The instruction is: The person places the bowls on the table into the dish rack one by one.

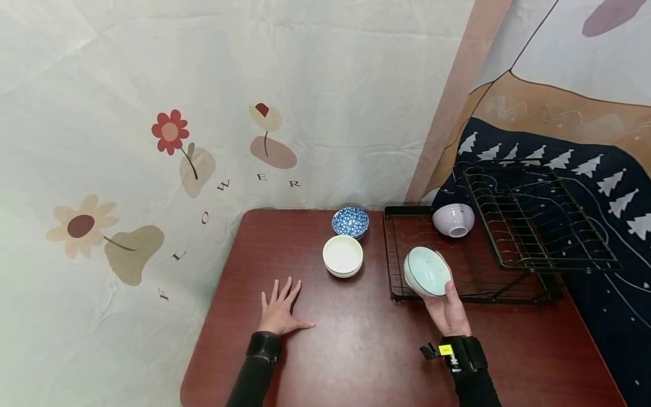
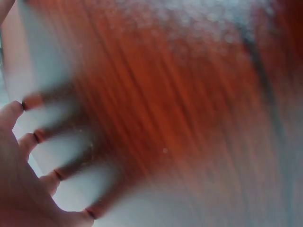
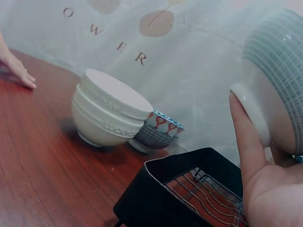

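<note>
My right hand (image 1: pixel 450 314) grips a pale green bowl (image 1: pixel 428 271), tilted over the left front part of the black dish rack (image 1: pixel 399 298). The thumb lies at its rim; in the right wrist view a finger reaches the white foot of the bowl (image 3: pixel 279 71), which has a fine line pattern outside. Fingers spread, my left hand (image 1: pixel 280 314) rests on the table, holding nothing. Ahead of it stands a stack of cream bowls (image 1: pixel 343 257). Just behind them are stacked patterned bowls, the upper one blue and white inside (image 1: pixel 350 221).
Inside the rack, at the back, white bowls (image 1: pixel 454 220) lean on their side. A raised wire tier (image 1: pixel 541 220) covers the rack's right side. Behind the brown table (image 1: pixel 325 362) hangs a printed cloth (image 1: pixel 330 113).
</note>
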A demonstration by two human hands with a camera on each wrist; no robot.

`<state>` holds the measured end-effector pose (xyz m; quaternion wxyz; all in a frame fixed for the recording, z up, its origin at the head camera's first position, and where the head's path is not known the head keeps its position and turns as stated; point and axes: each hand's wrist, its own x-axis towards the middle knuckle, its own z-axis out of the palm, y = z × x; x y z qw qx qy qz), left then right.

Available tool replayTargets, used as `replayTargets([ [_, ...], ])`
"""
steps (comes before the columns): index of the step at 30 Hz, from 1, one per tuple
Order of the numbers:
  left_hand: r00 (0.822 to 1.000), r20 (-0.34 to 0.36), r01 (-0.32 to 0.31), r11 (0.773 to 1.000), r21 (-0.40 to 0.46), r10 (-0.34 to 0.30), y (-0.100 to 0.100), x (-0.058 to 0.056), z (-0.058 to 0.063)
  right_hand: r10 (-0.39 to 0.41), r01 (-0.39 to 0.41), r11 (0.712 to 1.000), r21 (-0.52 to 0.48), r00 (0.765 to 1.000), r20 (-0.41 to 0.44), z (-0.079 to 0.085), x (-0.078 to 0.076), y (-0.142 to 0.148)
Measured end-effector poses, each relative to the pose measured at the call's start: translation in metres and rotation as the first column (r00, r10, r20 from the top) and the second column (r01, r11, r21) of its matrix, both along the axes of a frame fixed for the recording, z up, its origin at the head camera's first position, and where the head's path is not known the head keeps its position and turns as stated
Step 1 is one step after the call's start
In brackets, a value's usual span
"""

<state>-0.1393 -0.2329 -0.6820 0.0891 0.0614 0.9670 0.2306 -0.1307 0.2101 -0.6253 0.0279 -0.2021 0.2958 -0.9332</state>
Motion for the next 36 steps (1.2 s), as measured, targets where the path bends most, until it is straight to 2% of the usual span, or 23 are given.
replayTargets([
  [6, 1.000, 0.016, 0.007, 1.000, -0.030, -0.006, 0.002, 0.000, 0.004, -0.068, 0.067, 0.990, 0.121, 0.998, 0.002, -0.002, -0.001, -0.001],
  [8, 1.000, 0.025, 0.010, 0.998, -0.055, -0.008, 0.003, 0.001, 0.007, -0.106, 0.102, 0.978, 0.180, 0.994, 0.011, 0.000, 0.000, -0.001],
  [10, 0.999, 0.035, 0.010, 0.997, -0.082, -0.007, 0.005, 0.001, 0.009, -0.170, 0.155, 0.953, 0.259, 0.985, 0.035, 0.004, 0.000, -0.002],
  [12, 0.999, 0.042, 0.010, 0.995, -0.101, -0.006, 0.007, 0.001, 0.011, -0.257, 0.214, 0.908, 0.361, 0.963, 0.076, 0.010, -0.001, -0.002],
  [13, 0.999, 0.044, 0.009, 0.994, -0.105, -0.005, 0.008, 0.001, 0.011, -0.305, 0.237, 0.875, 0.422, 0.947, 0.101, 0.014, -0.002, -0.002],
  [15, 0.999, 0.041, 0.010, 0.994, -0.110, -0.005, 0.009, 0.001, 0.012, -0.401, 0.259, 0.787, 0.559, 0.904, 0.146, 0.021, -0.007, -0.001],
  [17, 0.999, 0.037, 0.011, 0.994, -0.112, -0.007, 0.009, 0.000, 0.012, -0.481, 0.244, 0.693, 0.678, 0.858, 0.182, 0.029, -0.013, 0.001],
  [19, 0.999, 0.038, 0.010, 0.993, -0.118, -0.005, 0.008, 0.000, 0.012, -0.532, 0.207, 0.621, 0.756, 0.820, 0.212, 0.034, -0.021, 0.003],
  [21, 0.999, 0.041, 0.006, 0.993, -0.121, -0.001, 0.007, 0.000, 0.013, -0.561, 0.170, 0.583, 0.794, 0.792, 0.242, 0.038, -0.029, 0.005],
  [26, 0.999, 0.052, 0.010, 0.993, -0.115, -0.004, 0.006, 0.003, 0.016, -0.623, 0.138, 0.521, 0.842, 0.736, 0.266, 0.043, -0.047, 0.013],
  [28, 0.999, 0.051, 0.013, 0.994, -0.107, -0.007, 0.007, 0.002, 0.017, -0.662, 0.142, 0.467, 0.873, 0.710, 0.239, 0.044, -0.054, 0.018],
  [32, 0.999, 0.033, 0.014, 0.996, -0.088, -0.011, 0.007, 0.001, 0.017, -0.735, 0.152, 0.388, 0.909, 0.646, 0.205, 0.045, -0.067, 0.028],
  [36, 1.000, 0.008, 0.018, 0.997, -0.075, -0.018, 0.007, 0.001, 0.014, -0.789, 0.120, 0.291, 0.949, 0.592, 0.167, 0.044, -0.077, 0.041],
])
